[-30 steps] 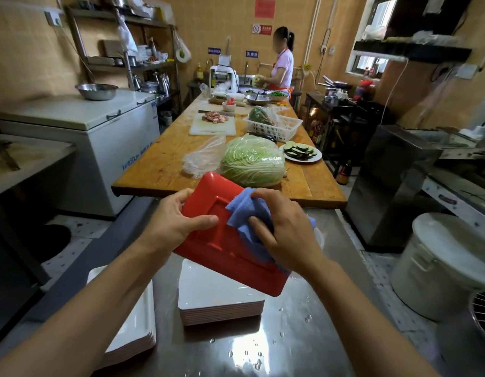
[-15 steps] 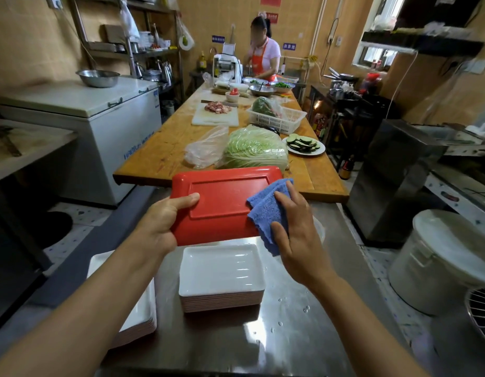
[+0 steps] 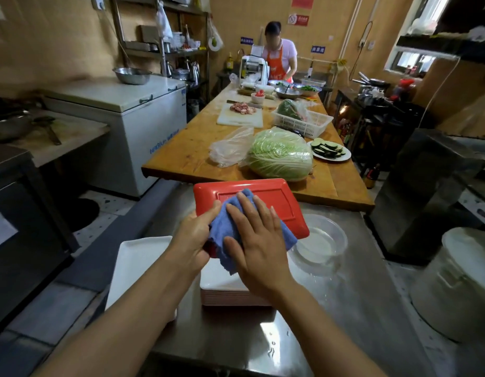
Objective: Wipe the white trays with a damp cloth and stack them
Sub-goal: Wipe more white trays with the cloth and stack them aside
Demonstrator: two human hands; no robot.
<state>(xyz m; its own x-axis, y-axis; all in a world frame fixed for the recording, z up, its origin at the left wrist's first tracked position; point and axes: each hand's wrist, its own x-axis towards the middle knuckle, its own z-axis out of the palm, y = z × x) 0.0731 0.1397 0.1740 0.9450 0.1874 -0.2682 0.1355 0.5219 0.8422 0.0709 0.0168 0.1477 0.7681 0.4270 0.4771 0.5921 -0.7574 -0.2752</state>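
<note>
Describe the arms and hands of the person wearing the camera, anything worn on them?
Both forearms are bare up to the bottom edge of the picture: no sleeves show. The left hand and right hand wear no gloves. No watch, bracelet or ring is visible on either wrist or on the fingers. No markings show either.

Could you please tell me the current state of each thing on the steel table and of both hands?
Red tray: held tilted above the stack, underside up.
Blue cloth: pressed flat on the red tray.
Left hand: grips the tray's near edge.
Right hand: fingers straight, pressing the cloth.
Stack: white trays piled, on the table.
Clear bowl: upright, apparently holding water.
</note>
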